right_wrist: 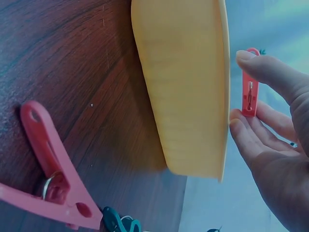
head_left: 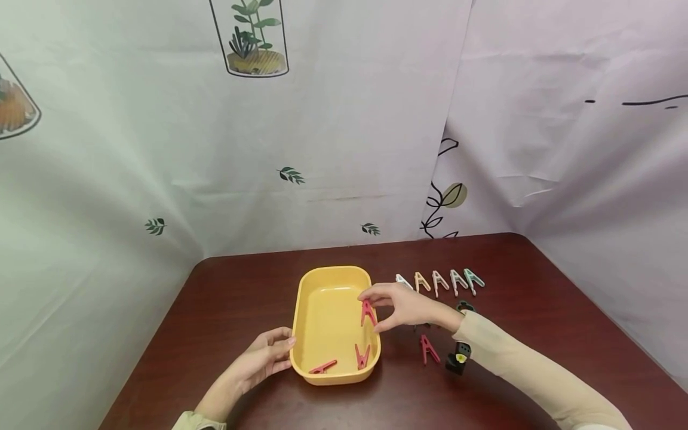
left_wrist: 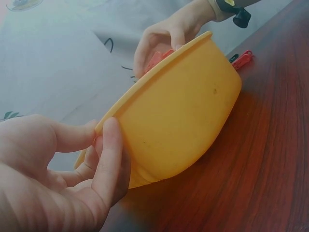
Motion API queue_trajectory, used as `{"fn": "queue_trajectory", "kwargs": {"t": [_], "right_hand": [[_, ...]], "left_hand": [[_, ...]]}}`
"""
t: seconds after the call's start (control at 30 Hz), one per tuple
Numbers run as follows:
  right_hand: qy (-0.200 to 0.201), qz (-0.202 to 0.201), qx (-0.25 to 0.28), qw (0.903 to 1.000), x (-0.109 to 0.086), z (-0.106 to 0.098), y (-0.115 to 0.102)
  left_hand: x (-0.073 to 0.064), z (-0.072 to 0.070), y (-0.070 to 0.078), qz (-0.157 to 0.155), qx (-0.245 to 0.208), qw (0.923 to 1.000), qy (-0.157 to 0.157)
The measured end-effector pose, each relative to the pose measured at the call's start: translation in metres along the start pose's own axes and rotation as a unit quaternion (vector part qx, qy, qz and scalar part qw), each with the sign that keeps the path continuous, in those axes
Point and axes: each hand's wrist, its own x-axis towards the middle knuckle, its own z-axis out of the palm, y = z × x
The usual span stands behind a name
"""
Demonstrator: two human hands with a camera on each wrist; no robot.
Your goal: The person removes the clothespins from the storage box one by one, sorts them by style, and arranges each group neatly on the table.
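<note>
A yellow plastic basin (head_left: pixel 328 322) stands on the table. My left hand (head_left: pixel 263 357) grips its left rim, the thumb on the edge and the fingers against the outer wall in the left wrist view. Over the basin's right side, my right hand (head_left: pixel 405 306) pinches a red clothespin (right_wrist: pixel 250 89) between thumb and fingers. Two more red clothespins lie inside the basin, one at the front left (head_left: pixel 323 366) and another red clothespin (head_left: pixel 362 357) at the front right. Beside the basin, on the table, lies a further red clothespin (head_left: pixel 428 350), seen large in the right wrist view.
Several pale clothespins, among them an orange one (head_left: pixel 422 282) and a green one (head_left: pixel 474 280), lie in a row at the back right. Dark green clothespins (right_wrist: pixel 118 221) are partly hidden under the right forearm. Printed cloth (head_left: pixel 344 131) hangs behind the dark red table (head_left: pixel 242 286).
</note>
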Motion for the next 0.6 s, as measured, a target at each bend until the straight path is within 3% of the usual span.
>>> {"fn": "queue_trajectory", "kwargs": {"t": [0.6], "right_hand": [[0.014,0.001,0.023,0.9996,-0.0095,-0.0031,0.0033]], "left_hand": [[-0.0005,0.0013,0.0016,-0.003,-0.005,1.0000,0.000]]}}
